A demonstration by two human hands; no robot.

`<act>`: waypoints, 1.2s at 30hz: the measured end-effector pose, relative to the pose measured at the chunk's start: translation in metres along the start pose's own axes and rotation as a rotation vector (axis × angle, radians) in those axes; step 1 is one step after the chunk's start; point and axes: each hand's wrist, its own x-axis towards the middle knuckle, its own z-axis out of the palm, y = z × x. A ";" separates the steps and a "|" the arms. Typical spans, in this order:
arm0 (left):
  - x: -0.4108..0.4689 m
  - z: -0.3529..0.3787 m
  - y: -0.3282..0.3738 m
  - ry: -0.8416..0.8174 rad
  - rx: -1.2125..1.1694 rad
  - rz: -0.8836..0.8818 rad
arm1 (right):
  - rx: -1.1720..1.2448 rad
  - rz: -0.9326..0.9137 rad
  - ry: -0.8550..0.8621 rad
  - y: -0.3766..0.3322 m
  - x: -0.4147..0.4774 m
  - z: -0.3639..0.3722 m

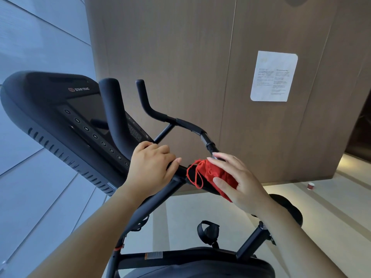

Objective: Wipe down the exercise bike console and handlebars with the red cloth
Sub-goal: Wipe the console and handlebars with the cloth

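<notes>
The black exercise bike console [52, 109] sits tilted at the left, with a dark screen and a row of numbered buttons. Black handlebars [186, 125] curve from the two upright horns toward the right. The red cloth [212, 175] is wrapped around the right handlebar grip, a loose thread loop hanging at its left end. My right hand [239, 183] grips the cloth against the bar, fingers over the top and thumb underneath. My left hand [152, 169] rests curled over the centre of the handlebar, just below the console.
The bike frame [152, 205] runs down to a pedal with a strap [207, 231] and the seat post [251, 241]. A wood-panelled wall [180, 57] with a paper notice [274, 76] stands behind. A small red cup [310, 186] stands on the floor at the right.
</notes>
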 end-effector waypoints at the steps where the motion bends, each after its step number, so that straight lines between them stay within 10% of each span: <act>1: 0.000 0.000 0.000 0.000 0.001 -0.001 | 0.002 -0.003 -0.033 0.000 0.002 0.003; 9: 0.000 0.000 0.002 0.017 -0.020 -0.008 | -0.349 0.319 0.336 -0.025 0.010 0.051; 19: 0.000 0.000 0.000 0.008 -0.036 -0.010 | -0.027 0.038 -0.073 0.008 -0.004 0.003; 27: 0.001 0.003 0.002 0.020 -0.030 -0.012 | -0.255 0.179 0.255 -0.024 -0.004 0.042; 36: -0.001 -0.001 0.001 0.011 -0.044 -0.005 | -0.386 0.056 0.042 -0.021 0.000 0.028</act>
